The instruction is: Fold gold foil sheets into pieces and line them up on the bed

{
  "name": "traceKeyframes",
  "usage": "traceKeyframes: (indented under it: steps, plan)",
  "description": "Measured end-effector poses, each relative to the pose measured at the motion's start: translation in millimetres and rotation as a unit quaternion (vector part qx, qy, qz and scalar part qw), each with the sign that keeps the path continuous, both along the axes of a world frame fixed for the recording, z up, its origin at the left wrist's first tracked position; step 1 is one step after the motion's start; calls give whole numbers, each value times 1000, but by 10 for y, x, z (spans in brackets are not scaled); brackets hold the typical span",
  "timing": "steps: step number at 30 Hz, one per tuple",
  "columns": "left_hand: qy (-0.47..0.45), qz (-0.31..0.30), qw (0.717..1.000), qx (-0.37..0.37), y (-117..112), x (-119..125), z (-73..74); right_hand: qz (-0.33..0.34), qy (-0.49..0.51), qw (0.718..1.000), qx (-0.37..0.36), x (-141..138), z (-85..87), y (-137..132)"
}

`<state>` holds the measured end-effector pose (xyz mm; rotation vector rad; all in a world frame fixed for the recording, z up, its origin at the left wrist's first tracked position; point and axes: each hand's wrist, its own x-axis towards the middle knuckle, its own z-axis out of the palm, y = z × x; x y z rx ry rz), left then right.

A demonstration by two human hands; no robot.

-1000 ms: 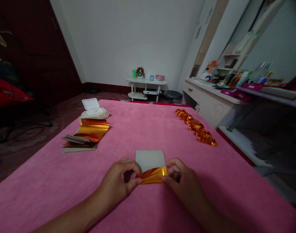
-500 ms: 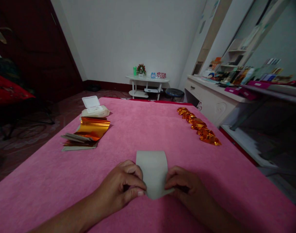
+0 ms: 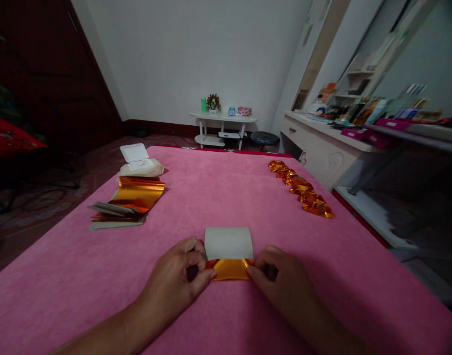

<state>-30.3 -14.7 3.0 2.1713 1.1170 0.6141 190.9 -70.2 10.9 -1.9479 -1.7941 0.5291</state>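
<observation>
A sheet of foil paper (image 3: 229,244) lies in front of me, its grey back facing up. Its near edge is folded over, so a shiny gold-orange strip shows along the front. My left hand (image 3: 183,273) pinches the left end of that fold between thumb and fingers. At the right end, my right hand (image 3: 276,276) grips the fold in the same way. To the far left sits a stack of foil paper sheets (image 3: 137,195), gold side up on top and curled. Several folded gold foil pieces (image 3: 300,186) form a row at the right.
A pink cloth (image 3: 211,192) covers the table. Behind the foil stack is a white pack with its lid raised (image 3: 140,162). Farther off stand a small white table (image 3: 223,117), a round stool (image 3: 265,138) and a dresser (image 3: 322,143) crowded with bottles.
The sheet's near edge has been turned up and over, so its gold side now shows along the front. Both hands have moved slightly away from me with it.
</observation>
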Motion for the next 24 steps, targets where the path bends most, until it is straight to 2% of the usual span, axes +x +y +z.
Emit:
traceKeyframes:
  steps: [5, 11, 24]
  plan:
    - [25, 1, 999, 28, -12, 15, 29, 12, -30, 999, 12, -8, 14, 2]
    - [39, 1, 999, 38, -9, 19, 9, 2, -64, 998, -7, -32, 20, 33]
    - [75, 32, 995, 54, -2, 31, 51, -10, -72, 997, -22, -34, 13, 38]
